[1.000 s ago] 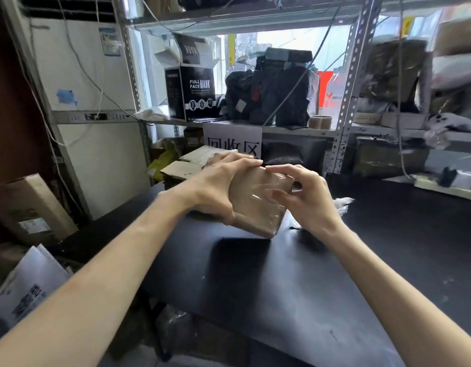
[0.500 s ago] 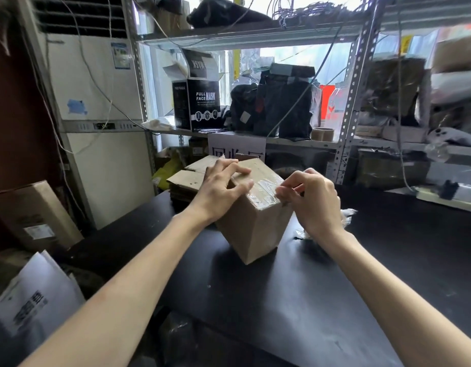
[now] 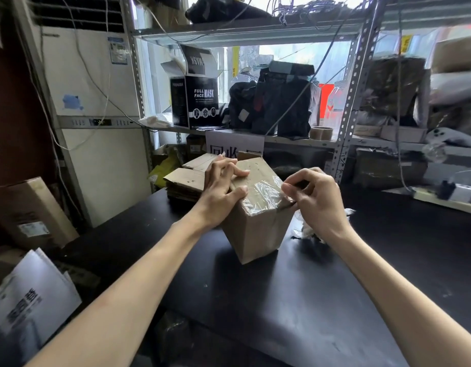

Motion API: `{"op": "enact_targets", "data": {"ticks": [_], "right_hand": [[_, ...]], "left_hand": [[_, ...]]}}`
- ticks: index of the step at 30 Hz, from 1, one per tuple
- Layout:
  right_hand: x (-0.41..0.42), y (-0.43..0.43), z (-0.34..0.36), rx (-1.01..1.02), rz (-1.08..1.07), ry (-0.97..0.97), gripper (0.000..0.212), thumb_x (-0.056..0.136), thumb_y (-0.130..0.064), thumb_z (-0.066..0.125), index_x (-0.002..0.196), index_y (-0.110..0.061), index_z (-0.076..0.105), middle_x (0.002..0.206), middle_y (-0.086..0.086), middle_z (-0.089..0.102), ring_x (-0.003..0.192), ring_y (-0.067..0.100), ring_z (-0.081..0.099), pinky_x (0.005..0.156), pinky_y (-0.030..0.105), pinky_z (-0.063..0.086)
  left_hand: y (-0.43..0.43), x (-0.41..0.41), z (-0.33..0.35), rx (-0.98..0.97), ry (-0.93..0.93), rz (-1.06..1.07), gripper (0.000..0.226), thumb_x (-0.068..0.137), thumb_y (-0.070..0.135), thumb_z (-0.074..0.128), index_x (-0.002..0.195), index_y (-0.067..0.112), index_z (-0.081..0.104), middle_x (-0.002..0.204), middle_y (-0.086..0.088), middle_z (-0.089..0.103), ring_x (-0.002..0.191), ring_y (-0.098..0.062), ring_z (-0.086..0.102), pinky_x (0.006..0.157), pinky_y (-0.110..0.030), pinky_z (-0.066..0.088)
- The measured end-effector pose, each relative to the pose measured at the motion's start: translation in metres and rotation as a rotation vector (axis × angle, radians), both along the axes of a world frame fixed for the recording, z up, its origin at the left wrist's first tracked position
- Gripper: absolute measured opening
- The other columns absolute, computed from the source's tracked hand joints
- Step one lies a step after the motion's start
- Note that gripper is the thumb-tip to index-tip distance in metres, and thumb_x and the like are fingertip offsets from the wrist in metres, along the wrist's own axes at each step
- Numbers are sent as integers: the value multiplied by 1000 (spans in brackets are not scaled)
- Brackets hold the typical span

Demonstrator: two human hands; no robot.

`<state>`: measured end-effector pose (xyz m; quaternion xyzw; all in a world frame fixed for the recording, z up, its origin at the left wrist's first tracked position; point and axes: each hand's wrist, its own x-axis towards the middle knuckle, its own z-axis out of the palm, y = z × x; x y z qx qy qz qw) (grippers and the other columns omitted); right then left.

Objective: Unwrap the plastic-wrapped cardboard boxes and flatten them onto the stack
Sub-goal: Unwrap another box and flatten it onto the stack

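Your left hand (image 3: 223, 188) lies on the top left of the cardboard box (image 3: 255, 231), fingers nearly straight, thumb pressing down. Your right hand (image 3: 315, 200) curls its fingers and pinches the plastic wrap (image 3: 263, 193) at the box's top right edge. The box stands tilted near the middle of the black table (image 3: 295, 300). The stack of flat cardboard (image 3: 185, 181) sits at the table's far edge.
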<state>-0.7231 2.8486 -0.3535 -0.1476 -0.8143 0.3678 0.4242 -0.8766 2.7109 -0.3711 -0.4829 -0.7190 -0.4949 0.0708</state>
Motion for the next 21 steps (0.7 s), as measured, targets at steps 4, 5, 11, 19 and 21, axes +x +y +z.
{"op": "enact_targets", "data": {"ticks": [4, 5, 11, 19, 21], "right_hand": [[4, 0, 1, 175, 119, -1, 27, 84, -19, 77, 107, -32, 74, 106, -9, 59, 76, 8, 63, 68, 18, 48], [3, 1, 1, 218, 104, -8, 18, 82, -15, 78, 96, -27, 78, 99, -7, 62, 76, 9, 61, 68, 19, 46], [-1, -3, 1, 460, -122, -215, 11, 88, -6, 66, 81, -15, 66, 94, -8, 54, 87, 15, 52, 68, 34, 42], [-1, 4, 0, -90, 296, -73, 22, 89, 4, 65, 74, -12, 63, 104, 3, 46, 80, 3, 56, 76, 21, 53], [2, 1, -2, 69, 186, -49, 13, 80, -7, 79, 85, -15, 69, 117, -1, 45, 103, 11, 52, 91, 25, 48]], "left_hand": [[-1, 0, 1, 14, -4, 8, 66, 64, 62, 42, 111, 20, 61, 131, 6, 34, 127, 10, 13, 95, 8, -4], [-1, 1, 0, 16, -1, 9, 64, 65, 62, 42, 111, 21, 61, 131, 6, 34, 127, 10, 12, 96, 8, -4], [-1, 4, -2, 21, 36, -12, 57, 67, 65, 50, 110, 29, 56, 132, 8, 35, 131, 11, 12, 99, 6, -4], [1, 1, -3, 26, 13, -8, 56, 66, 64, 48, 108, 28, 58, 133, 7, 36, 129, 12, 12, 101, 4, -3], [-1, -2, -3, 23, -22, 23, 58, 64, 66, 47, 107, 28, 57, 132, 7, 34, 132, 8, 12, 104, -2, -1]]}}
